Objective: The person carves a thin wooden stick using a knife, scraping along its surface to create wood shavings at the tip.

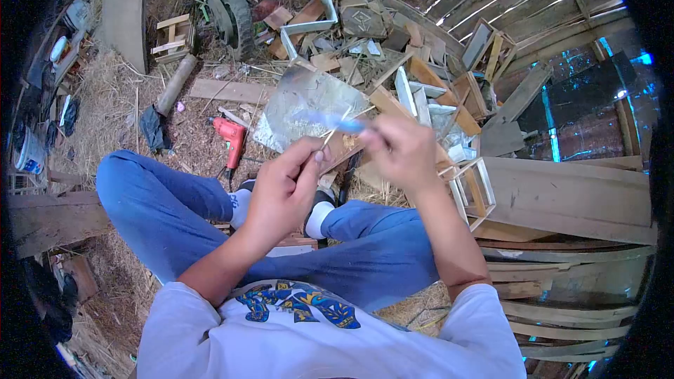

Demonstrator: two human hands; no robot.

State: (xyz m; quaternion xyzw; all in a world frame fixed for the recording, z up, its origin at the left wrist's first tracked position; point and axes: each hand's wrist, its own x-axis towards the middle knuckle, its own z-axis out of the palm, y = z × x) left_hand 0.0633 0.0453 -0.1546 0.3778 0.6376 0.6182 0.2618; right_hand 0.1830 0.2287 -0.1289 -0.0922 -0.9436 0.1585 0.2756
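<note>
"Head view, from where I stand: wooden piece [342, 148], where is it?"

"Between the hands, over the lap. Left hand [284, 186] is on its near-left end, right hand [406, 151] just off its far-right side."

"Long axis?"

"Slanted, near left to far right, best I can tell. Fingers cover part of it. Left hand is the nearer one, in contact."

"Left fingers?"

"Closed, pinching the wooden piece, thumb on the near side. A thin stick [327, 139] shows at the fingertips; can't say if it's held or just behind."

"Right?"

"Clenched round a blue tool [351, 126]. It points left, above and beyond the wood. Too blurred to name, and I can't tell if it touches the wood."

"Around it?"

"Grey panel [298, 95] on the ground, far side. Red drill [230, 139] to the left, well apart from both hands."
</note>
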